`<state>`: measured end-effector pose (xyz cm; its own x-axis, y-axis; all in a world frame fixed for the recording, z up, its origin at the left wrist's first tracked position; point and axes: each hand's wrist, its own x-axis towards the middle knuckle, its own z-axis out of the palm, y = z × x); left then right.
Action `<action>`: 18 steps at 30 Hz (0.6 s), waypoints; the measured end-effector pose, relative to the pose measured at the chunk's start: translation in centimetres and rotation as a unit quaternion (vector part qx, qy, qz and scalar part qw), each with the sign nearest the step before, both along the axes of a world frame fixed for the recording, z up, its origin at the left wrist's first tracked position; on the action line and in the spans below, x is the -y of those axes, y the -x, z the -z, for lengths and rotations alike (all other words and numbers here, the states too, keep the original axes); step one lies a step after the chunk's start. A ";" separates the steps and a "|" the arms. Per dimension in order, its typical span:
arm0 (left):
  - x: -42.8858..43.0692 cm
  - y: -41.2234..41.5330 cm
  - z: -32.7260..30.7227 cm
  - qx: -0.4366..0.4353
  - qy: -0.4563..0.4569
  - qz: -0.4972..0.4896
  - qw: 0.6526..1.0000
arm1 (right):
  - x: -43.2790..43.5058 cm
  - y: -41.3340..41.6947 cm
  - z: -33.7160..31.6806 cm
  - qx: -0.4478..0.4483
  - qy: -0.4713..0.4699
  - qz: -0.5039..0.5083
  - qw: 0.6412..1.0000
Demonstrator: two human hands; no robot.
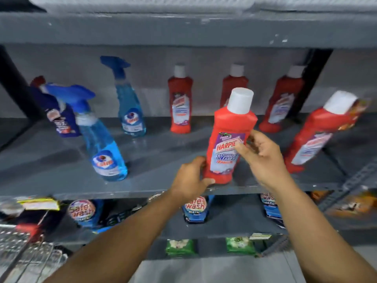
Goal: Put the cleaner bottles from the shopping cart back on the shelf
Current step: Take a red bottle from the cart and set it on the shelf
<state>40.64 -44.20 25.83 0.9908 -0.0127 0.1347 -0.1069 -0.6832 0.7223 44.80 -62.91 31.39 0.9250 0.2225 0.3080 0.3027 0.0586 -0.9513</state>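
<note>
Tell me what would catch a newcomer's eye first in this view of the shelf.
First, the bright red plastic cleaner bottle with a white cap, front and centre on the grey metal shelf, with the left hand at its base and the right hand on its label. Next, the two clear blue spray bottles to its left, and the row of matching red bottles along the back.

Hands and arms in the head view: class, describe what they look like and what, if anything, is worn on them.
Both arms are bare up to the bottom edge of the frame, with no sleeves showing. The left hand and right hand wear no gloves; no watch or bracelet shows on either wrist. Blur hides whether the fingers carry rings.
</note>
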 end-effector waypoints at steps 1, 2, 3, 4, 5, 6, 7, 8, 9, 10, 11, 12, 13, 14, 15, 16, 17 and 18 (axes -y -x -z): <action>0.9 -1.2 0.2 -0.011 -0.001 0.004 1.000 | 0.7 -0.9 0.3 -0.007 0.001 -0.002 1.000; 2.0 -2.3 0.6 -0.022 0.000 0.008 1.000 | 1.6 -1.8 0.6 -0.015 0.002 -0.003 1.000; 3.0 -3.2 1.0 -0.033 0.000 0.013 0.999 | 2.4 -2.6 0.8 -0.020 0.005 -0.005 1.000; 3.8 -3.9 1.3 -0.040 -0.003 0.015 0.999 | 3.2 -3.3 1.0 -0.022 0.011 -0.006 1.000; 4.5 -4.6 1.6 -0.045 -0.006 0.014 0.999 | 3.8 -3.9 1.0 -0.024 0.019 -0.008 1.000; 5.0 -5.1 1.8 -0.049 -0.006 0.009 0.999 | 4.2 -4.5 1.1 -0.025 0.026 -0.014 0.999; 5.4 -5.6 2.0 -0.052 -0.002 0.003 0.999 | 4.6 -4.9 1.0 -0.028 0.032 -0.019 0.999; 5.6 -6.1 2.1 -0.054 0.003 -0.001 0.999 | 4.9 -5.2 1.0 -0.029 0.038 -0.023 0.999; 5.9 -6.4 2.1 -0.057 0.006 -0.002 0.998 | 5.2 -5.5 1.0 -0.030 0.041 -0.024 0.998; 6.2 -6.7 2.2 -0.060 0.008 -0.001 0.998 | 5.5 -5.7 1.1 -0.031 0.039 -0.025 0.998; 6.3 -6.8 2.3 -0.062 0.010 0.001 0.998 | 5.7 -5.8 1.2 -0.032 0.037 -0.026 0.998; 6.4 -7.0 2.4 -0.064 0.011 0.002 0.998 | 5.8 -5.9 1.2 -0.033 0.034 -0.027 0.999; 6.6 -7.1 2.4 -0.066 0.013 0.002 0.998 | 6.0 -6.1 1.3 -0.033 0.033 -0.028 0.999; 6.6 -7.1 2.5 -0.068 0.016 0.000 0.998 | 6.1 -6.1 1.4 -0.033 0.032 -0.030 0.998; 6.7 -7.2 2.5 -0.070 0.018 -0.001 0.997 | 6.1 -6.1 1.4 -0.035 0.034 -0.029 0.998; 6.8 -7.1 2.5 -0.070 0.015 0.001 0.997 | 6.0 -6.1 1.4 -0.036 0.032 -0.026 0.999; 6.9 -7.0 2.5 -0.068 0.007 0.004 0.998 | 6.1 -6.0 1.5 -0.035 0.032 -0.021 0.999; 6.9 -6.8 2.4 -0.064 -0.005 0.008 0.998 | 6.1 -5.9 1.6 -0.033 0.031 -0.020 0.999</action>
<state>47.45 -51.06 23.42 0.9996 -0.0287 0.0061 -0.0242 -0.6893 0.7241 50.75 -69.03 29.81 0.9332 0.2758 0.2306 0.2372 0.0096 -0.9714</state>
